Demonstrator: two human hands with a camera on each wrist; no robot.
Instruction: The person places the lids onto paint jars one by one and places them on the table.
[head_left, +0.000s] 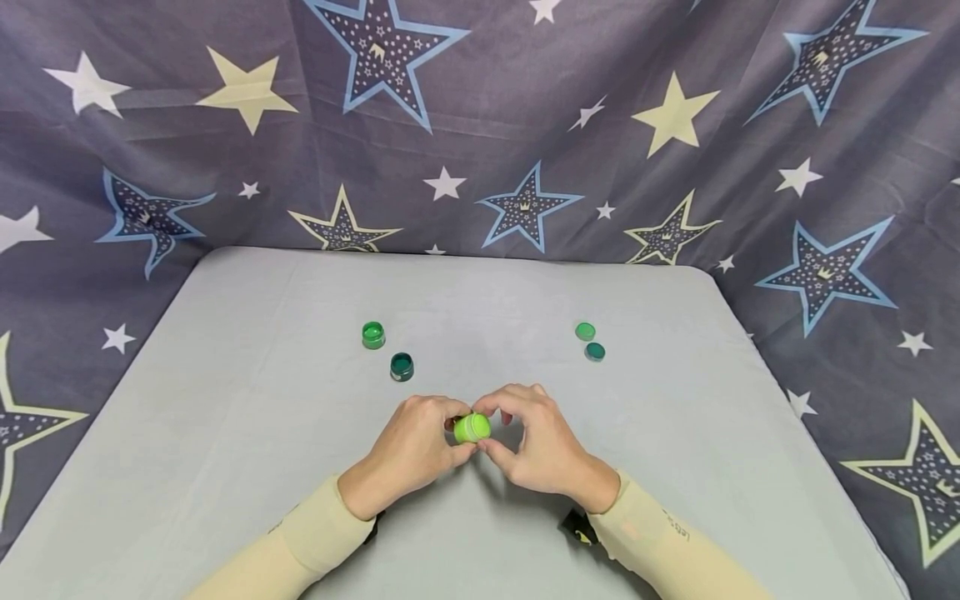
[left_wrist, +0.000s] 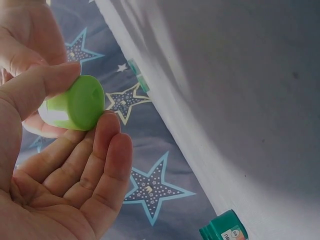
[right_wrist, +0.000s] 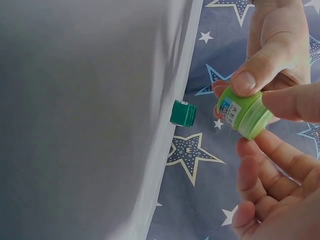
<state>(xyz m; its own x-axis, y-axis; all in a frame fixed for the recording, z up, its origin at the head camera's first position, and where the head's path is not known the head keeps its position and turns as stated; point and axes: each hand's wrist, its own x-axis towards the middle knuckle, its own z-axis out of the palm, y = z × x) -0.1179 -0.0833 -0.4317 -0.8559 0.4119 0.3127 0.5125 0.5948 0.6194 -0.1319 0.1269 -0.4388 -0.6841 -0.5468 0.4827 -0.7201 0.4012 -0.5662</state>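
Observation:
A small lime-green paint jar (head_left: 472, 428) is held on its side above the table, between both hands. My left hand (head_left: 412, 443) pinches the jar's body with thumb and fingers, and the rounded base (left_wrist: 91, 102) faces out in the left wrist view. At the other end, my right hand (head_left: 542, 440) pinches the paler ribbed lid (right_wrist: 254, 121). The lid sits on the jar. A white label (right_wrist: 231, 111) shows beside the left thumb. Past the hands stand a dark green jar (head_left: 402, 367) and a bright green jar (head_left: 372, 336), both lidless.
Two loose lids, one bright green (head_left: 585, 332) and one dark teal (head_left: 595, 352), lie on the right of the grey-white table (head_left: 660, 400). A star-patterned cloth (head_left: 480, 125) hangs behind the table and along its sides.

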